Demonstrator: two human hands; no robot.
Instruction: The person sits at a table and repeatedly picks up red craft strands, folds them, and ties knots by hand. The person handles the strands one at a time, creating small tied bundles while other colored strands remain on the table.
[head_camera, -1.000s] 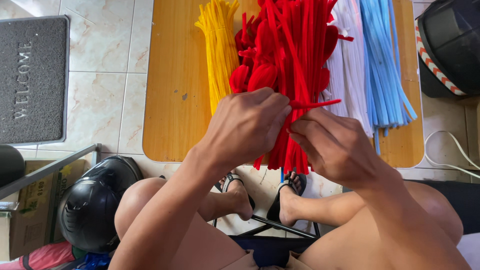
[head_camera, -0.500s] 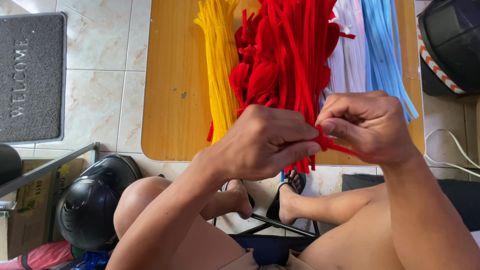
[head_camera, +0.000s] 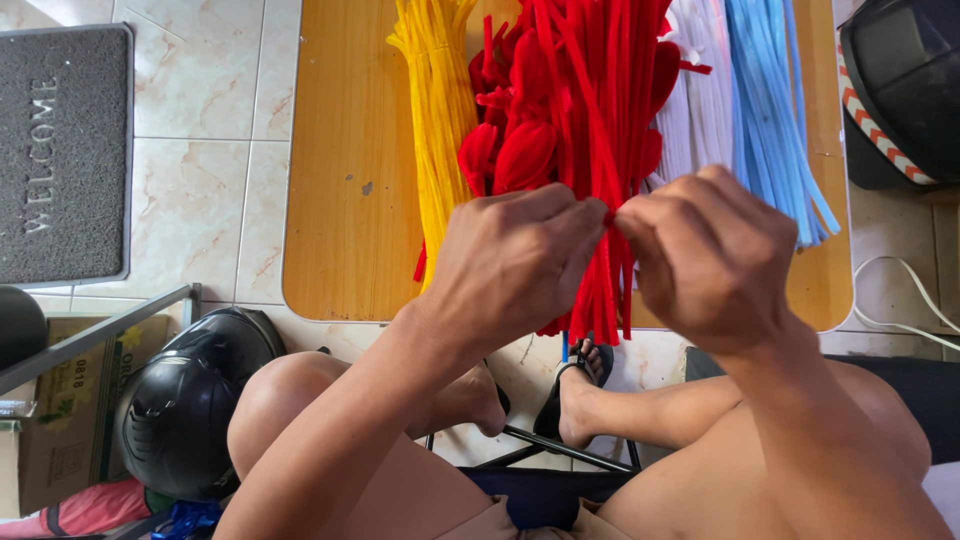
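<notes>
**Two hands pinch a red stem over the table**

The wooden table fills the upper middle, with a grey doormat at 9 o'clock of it on the tiled floor. A black helmet sits at 7 o'clock, beside the person's knee. On the table lie bundles of fuzzy stems: yellow stems, red stems at centre, then white stems and blue stems toward 3 o'clock. The left hand and right hand meet knuckle to knuckle in front of the red bundle, fingers pressed together, pinching one thin red stem between them at the picture's centre.
</notes>
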